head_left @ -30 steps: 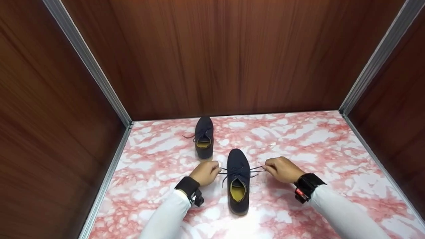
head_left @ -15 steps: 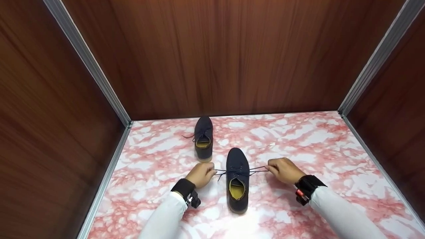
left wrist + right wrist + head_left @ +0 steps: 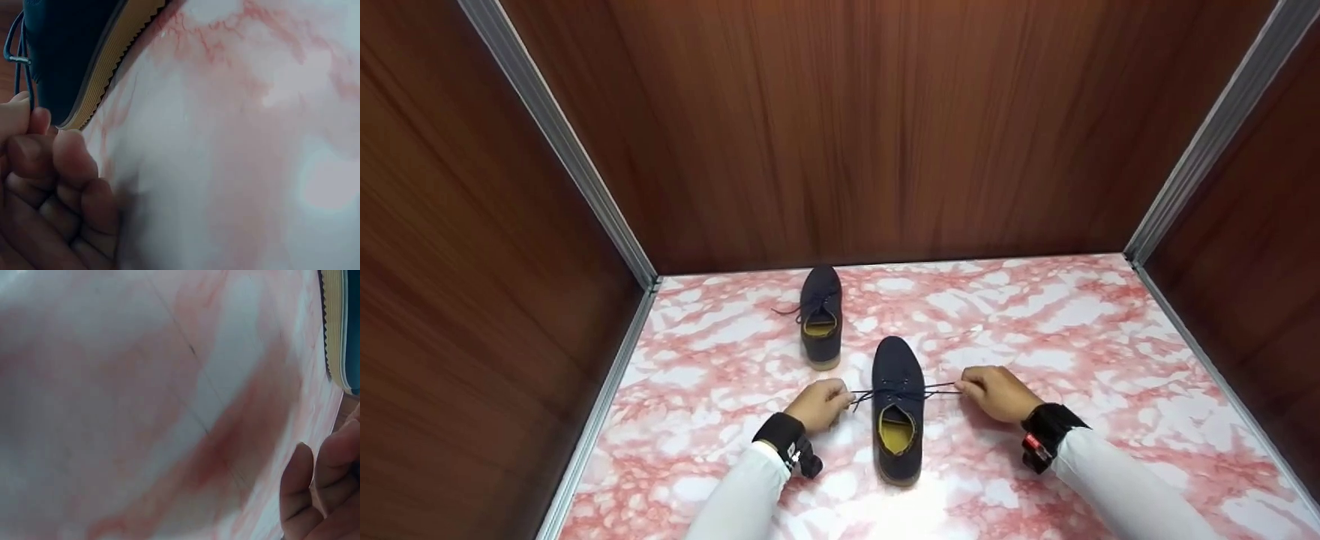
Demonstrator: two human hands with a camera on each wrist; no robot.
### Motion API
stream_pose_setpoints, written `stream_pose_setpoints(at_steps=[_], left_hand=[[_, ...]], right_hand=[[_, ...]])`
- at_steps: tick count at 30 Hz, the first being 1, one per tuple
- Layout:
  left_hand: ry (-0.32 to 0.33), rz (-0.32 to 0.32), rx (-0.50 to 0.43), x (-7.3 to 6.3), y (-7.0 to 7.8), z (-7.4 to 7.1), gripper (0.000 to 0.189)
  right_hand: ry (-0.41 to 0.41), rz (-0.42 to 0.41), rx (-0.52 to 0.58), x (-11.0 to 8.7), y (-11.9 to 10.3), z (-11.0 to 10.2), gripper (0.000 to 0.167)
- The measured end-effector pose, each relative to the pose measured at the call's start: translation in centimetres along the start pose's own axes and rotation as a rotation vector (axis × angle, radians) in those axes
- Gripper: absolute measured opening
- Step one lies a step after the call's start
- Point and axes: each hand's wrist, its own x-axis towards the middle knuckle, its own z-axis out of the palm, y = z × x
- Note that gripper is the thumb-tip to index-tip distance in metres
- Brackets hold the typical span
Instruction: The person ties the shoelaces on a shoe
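A dark navy lace-up shoe (image 3: 897, 360) with a yellow lining stands between my hands, toe pointing away. My left hand (image 3: 819, 405) pinches a loop of its shoelace on the left side. On the other side my right hand (image 3: 1000, 394) pinches a second loop, and both loops stretch sideways from the knot (image 3: 898, 393). In the left wrist view, dark lace (image 3: 29, 84) runs into the pinched fingers, close to the shoe's tan ridged sole (image 3: 112, 56). The right wrist view catches curled fingers (image 3: 296, 489) beside the sole; the lace is hidden there.
A matching navy shoe (image 3: 820, 349) stands farther back on the left, a loose lace end trailing from it. The pink-and-white marbled surface (image 3: 1035, 322) is enclosed by brown wood panels (image 3: 840, 150) at the back and sides, with metal strips along the edges.
Both hands keep hold of the loops. They drew slightly apart half a second ago, pulling the loops and shortening the loose ends; now they sit a little closer together and nearer me.
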Motion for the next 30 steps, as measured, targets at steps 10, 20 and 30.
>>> stream_pose_setpoints(at_steps=[10, 20, 30], left_hand=[[-0.041, -0.017, -0.033, 0.2, -0.6, 0.3, 0.030], [-0.036, -0.034, -0.101, 0.1, -0.8, 0.4, 0.031], [0.030, -0.018, -0.188, -0.3, -1.2, 0.5, 0.035]], right_hand=[[0.002, 0.060, 0.048, -0.1, 0.4, 0.9, 0.037], [0.005, 0.056, 0.075, -0.2, 0.5, 1.0, 0.034], [-0.030, 0.110, 0.105, 0.0, 0.2, 0.9, 0.037]])
